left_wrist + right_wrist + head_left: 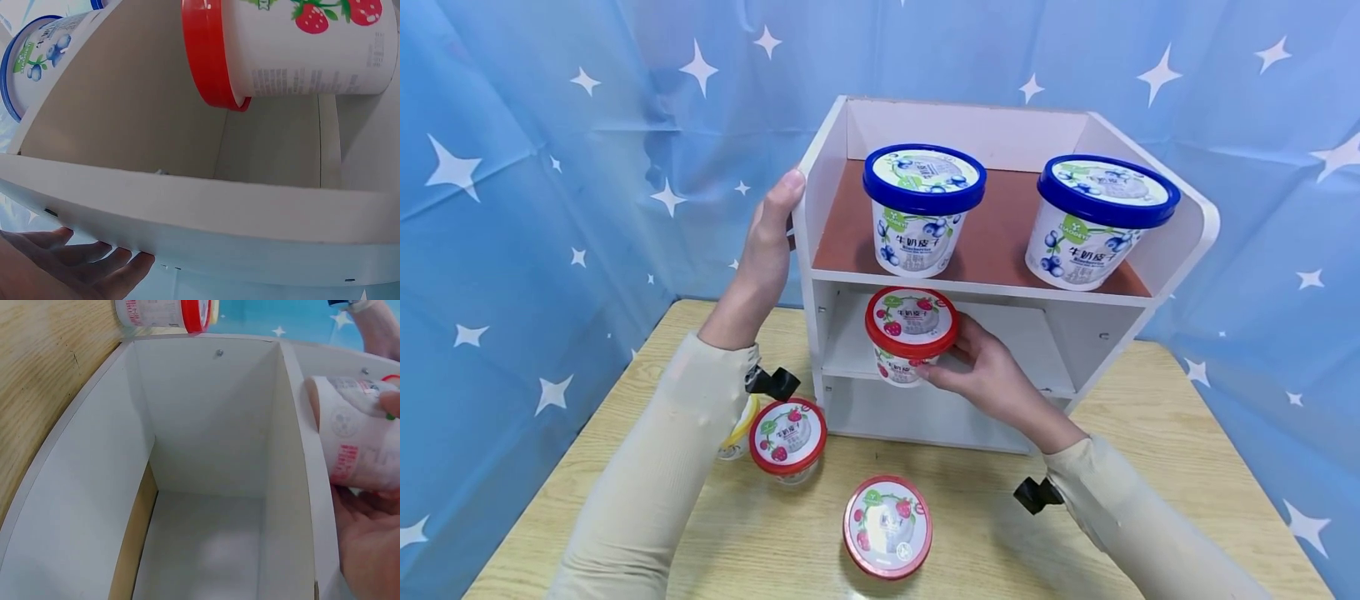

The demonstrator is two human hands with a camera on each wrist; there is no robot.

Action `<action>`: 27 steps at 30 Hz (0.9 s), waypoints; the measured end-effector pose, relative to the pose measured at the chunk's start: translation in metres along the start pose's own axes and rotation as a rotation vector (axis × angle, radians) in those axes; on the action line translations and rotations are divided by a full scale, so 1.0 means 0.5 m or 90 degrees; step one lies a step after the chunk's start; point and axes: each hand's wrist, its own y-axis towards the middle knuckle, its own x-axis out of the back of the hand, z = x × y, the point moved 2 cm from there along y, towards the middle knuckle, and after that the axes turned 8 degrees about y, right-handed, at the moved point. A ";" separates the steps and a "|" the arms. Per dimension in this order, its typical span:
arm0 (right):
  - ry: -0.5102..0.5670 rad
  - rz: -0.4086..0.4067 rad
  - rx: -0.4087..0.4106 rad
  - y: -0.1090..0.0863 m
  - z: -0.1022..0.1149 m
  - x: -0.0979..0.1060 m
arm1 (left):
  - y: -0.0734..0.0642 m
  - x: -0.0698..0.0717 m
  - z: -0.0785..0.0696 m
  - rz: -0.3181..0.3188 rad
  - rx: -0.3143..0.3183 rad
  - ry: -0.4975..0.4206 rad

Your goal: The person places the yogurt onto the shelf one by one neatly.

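My right hand (996, 375) grips a strawberry ice-cream tub (912, 321) with a red lid, thumb on the near side and fingers round its right. The tub is upright at the front of the middle level of a small white shelf (962, 133). In the right wrist view the tub's base (315, 403) overlaps the front edge of the shelf board. My left hand (767, 242) rests against the shelf's left side panel. The left wrist view shows its fingertips (147, 257) touching the outer face, fingers extended.
Two blue-lidded blueberry tubs, one left (922, 208) and one right (1101, 221), stand on the brown top level. On the wooden table (1000, 550) are a red-lidded tub (788, 437) by the shelf's left corner, another (887, 527) in front, and a yellow-lidded tub (741, 425) partly behind my sleeve.
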 end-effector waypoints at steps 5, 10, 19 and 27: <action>0.013 -0.006 0.003 0.006 0.001 -0.004 | 0.001 0.000 0.001 -0.002 0.000 -0.007; 0.009 -0.012 0.002 0.010 0.000 -0.006 | 0.002 0.000 0.002 -0.003 -0.001 -0.007; -0.007 -0.025 0.003 0.015 0.004 -0.012 | 0.000 0.000 0.001 -0.004 -0.003 0.004; -0.002 -0.023 0.008 0.023 0.003 -0.013 | 0.000 0.001 -0.001 -0.003 0.001 0.008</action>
